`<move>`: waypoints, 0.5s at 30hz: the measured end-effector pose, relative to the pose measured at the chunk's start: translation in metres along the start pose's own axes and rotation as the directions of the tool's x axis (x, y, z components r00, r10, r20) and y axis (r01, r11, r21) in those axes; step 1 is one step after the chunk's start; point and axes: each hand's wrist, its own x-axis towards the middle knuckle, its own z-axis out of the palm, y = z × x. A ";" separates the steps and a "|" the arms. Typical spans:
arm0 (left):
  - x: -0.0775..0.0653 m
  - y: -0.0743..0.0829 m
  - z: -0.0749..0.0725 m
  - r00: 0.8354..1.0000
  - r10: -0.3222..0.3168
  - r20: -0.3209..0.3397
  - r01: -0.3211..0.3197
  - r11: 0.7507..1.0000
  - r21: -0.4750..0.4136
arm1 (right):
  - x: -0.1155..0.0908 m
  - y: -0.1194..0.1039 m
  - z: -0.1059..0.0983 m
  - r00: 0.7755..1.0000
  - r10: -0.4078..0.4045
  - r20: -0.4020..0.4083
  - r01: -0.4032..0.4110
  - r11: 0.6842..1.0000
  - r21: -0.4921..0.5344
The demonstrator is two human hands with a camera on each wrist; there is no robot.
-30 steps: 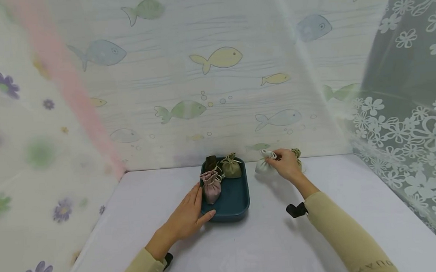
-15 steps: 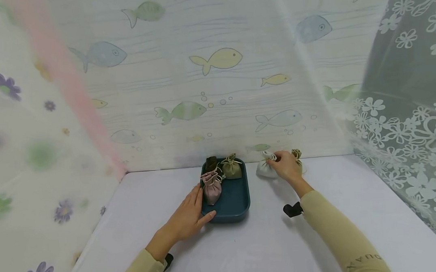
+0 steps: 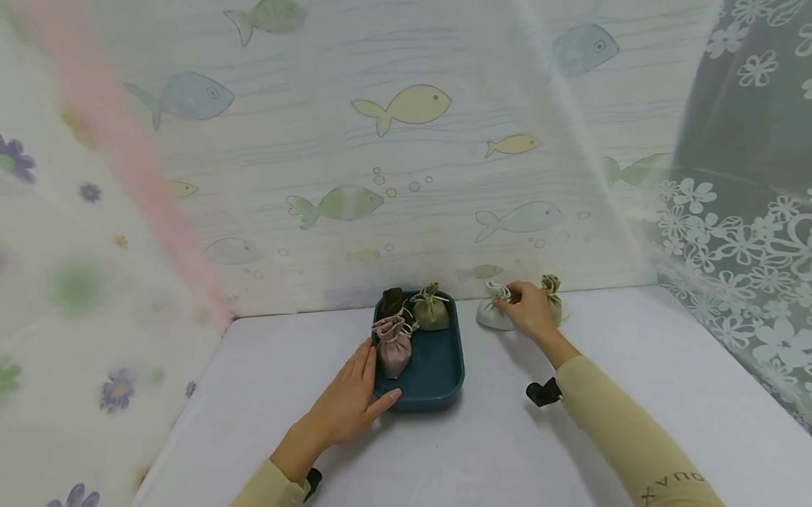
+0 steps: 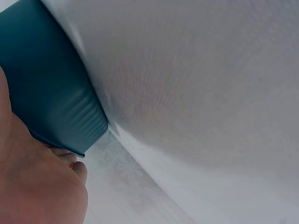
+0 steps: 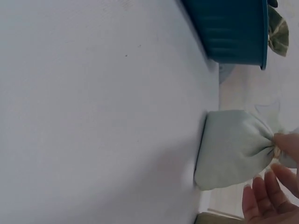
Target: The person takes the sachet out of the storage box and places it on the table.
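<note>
My right hand (image 3: 531, 308) pinches the gathered neck of a pale whitish drawstring pouch (image 3: 493, 318) at the back of the table. In the right wrist view, the thumb and forefinger meet at the cord of this pouch (image 5: 231, 149), its flat base down at the table. The left hand (image 3: 344, 400) lies with straight fingers along the left side of a dark blue tray (image 3: 429, 402), thumb over its near rim. Inside the tray stand a pink pouch (image 3: 393, 356), a dark brown pouch (image 3: 392, 301) and an olive pouch (image 3: 432, 314).
Another olive pouch (image 3: 553, 292) stands just right of the right hand, partly hidden by it. A white cloth covers the table (image 3: 443, 471). Behind hangs a fish-print curtain (image 3: 402, 170), with a white-flowered sheer curtain (image 3: 760, 268) to the right.
The right forearm has shifted slightly left, while its fingers stay at the whitish pouch's neck. The left hand and the tray have not moved.
</note>
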 end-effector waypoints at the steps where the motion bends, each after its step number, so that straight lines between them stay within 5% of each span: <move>1: 0.000 0.000 0.000 1.000 -0.003 0.004 0.003 1.000 0.000 | -0.001 0.001 0.000 1.000 -0.007 -0.002 0.007 1.000 -0.004; 15: 0.002 -0.001 0.002 1.000 -0.008 -0.011 0.008 1.000 0.003 | -0.012 0.010 -0.001 0.997 -0.082 -0.012 0.082 0.997 -0.007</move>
